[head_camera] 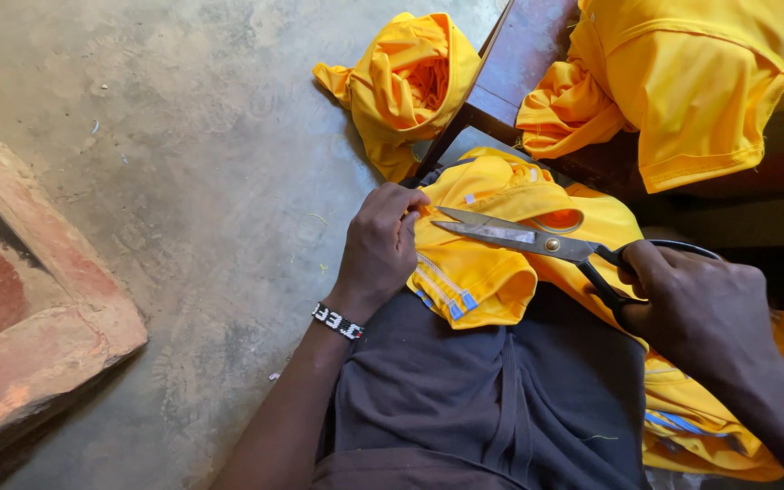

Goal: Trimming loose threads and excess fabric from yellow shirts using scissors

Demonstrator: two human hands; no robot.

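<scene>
Trimming step: left hand (378, 249) pinches yellow shirt (487, 272) on lap; right hand (696, 313) grips scissors (524, 238), blades nearly shut at fabric edge. Next, likely: keep fabric taut, tips aligned.

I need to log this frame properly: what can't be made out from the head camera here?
- Fingertips of the left hand: tucked behind the folded yellow fabric garment.
- Black scissor handles: partly wrapped by the right hand.
- Yellow cloth pile on the dark wooden bench: cut off by the top and right edges.
</scene>
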